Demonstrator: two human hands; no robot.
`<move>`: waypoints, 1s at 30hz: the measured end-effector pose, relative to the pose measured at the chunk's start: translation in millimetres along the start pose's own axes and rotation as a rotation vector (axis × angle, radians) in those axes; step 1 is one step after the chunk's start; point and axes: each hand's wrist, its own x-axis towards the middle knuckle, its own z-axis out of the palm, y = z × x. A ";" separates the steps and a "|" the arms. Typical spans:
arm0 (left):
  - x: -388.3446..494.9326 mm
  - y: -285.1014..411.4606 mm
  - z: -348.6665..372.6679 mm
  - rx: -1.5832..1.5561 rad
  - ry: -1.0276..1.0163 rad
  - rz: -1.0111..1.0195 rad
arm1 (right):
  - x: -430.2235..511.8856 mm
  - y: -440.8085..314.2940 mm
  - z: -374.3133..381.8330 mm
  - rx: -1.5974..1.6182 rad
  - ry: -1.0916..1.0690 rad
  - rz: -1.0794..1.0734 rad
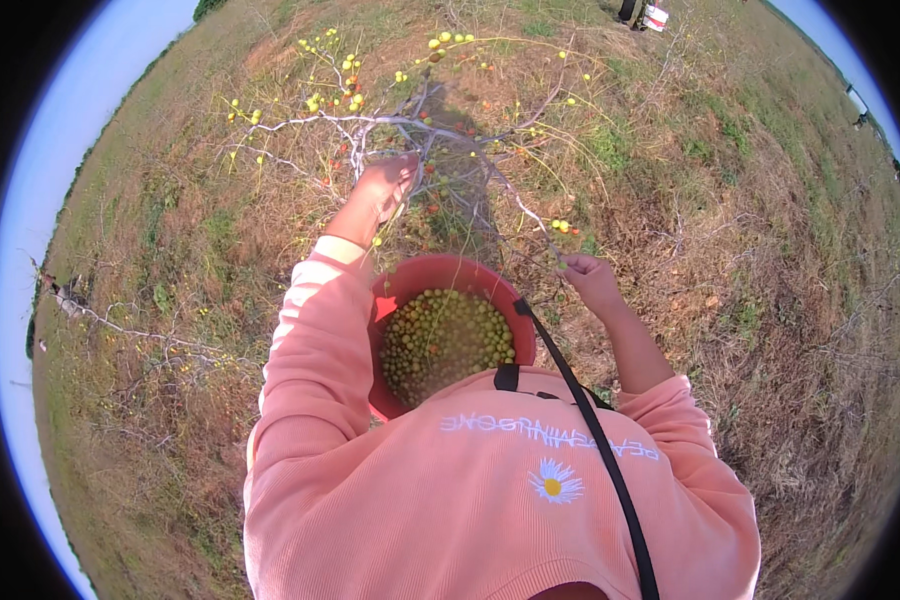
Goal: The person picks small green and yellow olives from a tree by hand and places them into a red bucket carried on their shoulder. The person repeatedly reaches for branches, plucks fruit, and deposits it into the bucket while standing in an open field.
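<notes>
My left hand point(390, 184) reaches in among the pale bare branches point(390, 120) of a shrub. Its fingers are partly hidden there, so I cannot tell what they hold. Over to the right, my right hand point(591, 281) pinches a small green fruit point(562, 266) at the end of a drooping branch. Yellow-green round fruits point(352, 101) and some orange-red ones dot the twigs. Below and between my hands, a red bucket point(480, 274) hangs close against my body. Many small greenish fruits point(450, 330) lie in it, with a few reddish ones among them.
A black strap point(592, 420) runs from the bucket's rim across my pink sweatshirt point(487, 495). Dry grass point(720, 315) surrounds the shrub. Another fruiting branch point(142, 330) spreads at the left. A white-and-red object point(654, 18) stands far off at the top.
</notes>
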 end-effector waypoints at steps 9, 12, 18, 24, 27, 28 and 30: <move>-6.0 -4.5 21.7 -0.150 0.106 -0.101 | -3.9 -12.4 -0.4 -0.066 0.017 0.044; -4.7 -9.6 19.0 -0.221 0.097 -0.077 | -3.9 -17.9 1.2 -0.066 0.007 0.046; 6.0 -12.5 -9.9 -0.163 -0.118 -0.108 | -3.6 -18.1 3.4 -0.119 0.033 0.087; 3.9 -7.5 3.1 -0.585 -0.036 -0.211 | 1.0 -14.3 3.1 -0.103 0.018 0.074; 4.5 -8.7 5.0 -0.709 -0.125 -0.233 | 2.6 -14.5 2.6 -0.107 0.020 0.070; 6.3 -9.5 3.4 -0.699 -0.169 -0.221 | 2.3 -14.6 2.6 -0.098 0.021 0.067; 10.4 -12.2 -0.2 -0.650 -0.269 -0.175 | 1.3 -14.7 2.1 -0.104 0.011 0.061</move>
